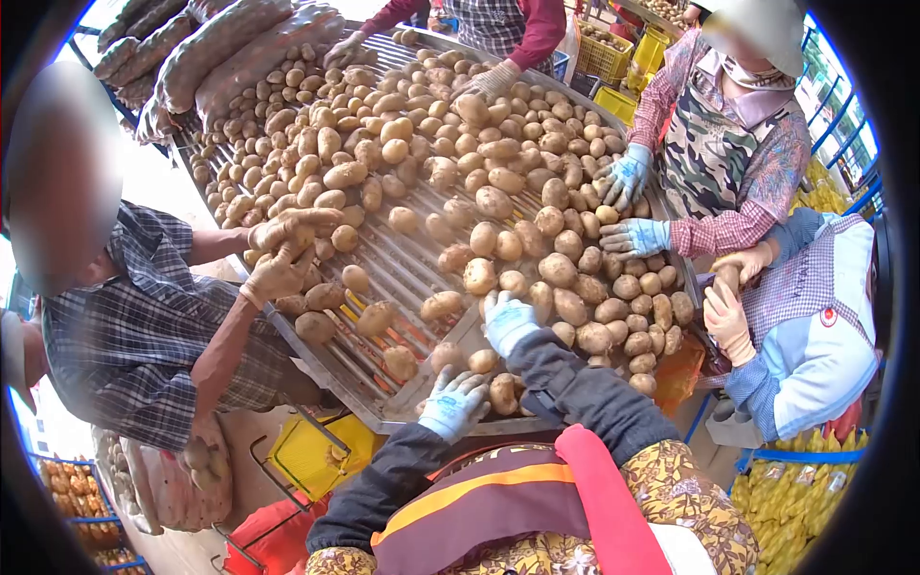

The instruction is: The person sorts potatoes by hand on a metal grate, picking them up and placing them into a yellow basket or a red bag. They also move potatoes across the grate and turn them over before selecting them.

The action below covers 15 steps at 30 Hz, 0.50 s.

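Potatoes [494, 202] cover much of a slatted metal sorting table [388, 251]. My left hand [453, 404], in a white and light-blue work glove, is at the near edge with its fingers spread. Close to its fingertips are a potato [483, 361] and a second potato [446, 356]. Farther in and to the right, my right hand [509, 322] wears a matching glove; its fingers are apart and reach the edge of the pile, just below a pale potato [513, 283]. Neither hand visibly grips a potato.
Gloved co-workers' hands work around the table: at left [278, 251], at right [634, 237] and at the far side. Full mesh sacks [220, 62] lie at the far left. A yellow crate [321, 450] stands below the near edge, and bagged goods [795, 508] sit at lower right.
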Each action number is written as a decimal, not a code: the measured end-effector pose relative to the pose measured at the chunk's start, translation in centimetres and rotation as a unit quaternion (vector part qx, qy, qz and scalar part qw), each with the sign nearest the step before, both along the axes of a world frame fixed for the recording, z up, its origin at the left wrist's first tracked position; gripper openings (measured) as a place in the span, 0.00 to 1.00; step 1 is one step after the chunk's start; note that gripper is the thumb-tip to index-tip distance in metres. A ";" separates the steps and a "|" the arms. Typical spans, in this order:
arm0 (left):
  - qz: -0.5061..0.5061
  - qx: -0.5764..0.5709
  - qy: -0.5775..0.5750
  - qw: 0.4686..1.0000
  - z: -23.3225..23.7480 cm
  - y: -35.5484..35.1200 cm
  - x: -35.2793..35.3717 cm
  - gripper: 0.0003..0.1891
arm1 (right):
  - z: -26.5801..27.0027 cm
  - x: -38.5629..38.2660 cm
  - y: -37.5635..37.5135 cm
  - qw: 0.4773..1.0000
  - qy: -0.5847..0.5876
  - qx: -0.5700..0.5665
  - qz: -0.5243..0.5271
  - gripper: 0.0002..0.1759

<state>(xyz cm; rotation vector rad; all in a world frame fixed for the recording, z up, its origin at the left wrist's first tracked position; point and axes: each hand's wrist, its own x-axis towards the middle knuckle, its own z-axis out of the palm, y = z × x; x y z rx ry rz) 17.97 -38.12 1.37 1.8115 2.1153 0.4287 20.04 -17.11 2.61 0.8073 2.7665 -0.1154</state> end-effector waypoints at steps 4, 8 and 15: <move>0.088 0.118 -0.109 0.983 1.3 -1.9 -1.4 0.24 | -3.8 -1.3 0.7 0.990 -0.015 0.135 0.029 0.29; 0.272 0.202 -0.466 0.818 0.7 -0.9 -0.8 0.27 | 3.5 0.6 2.7 0.978 0.087 -0.177 -0.062 0.28; 0.321 0.164 -0.830 0.425 2.8 2.6 -2.5 0.29 | 3.2 -2.7 6.8 0.937 0.284 -0.202 -0.029 0.23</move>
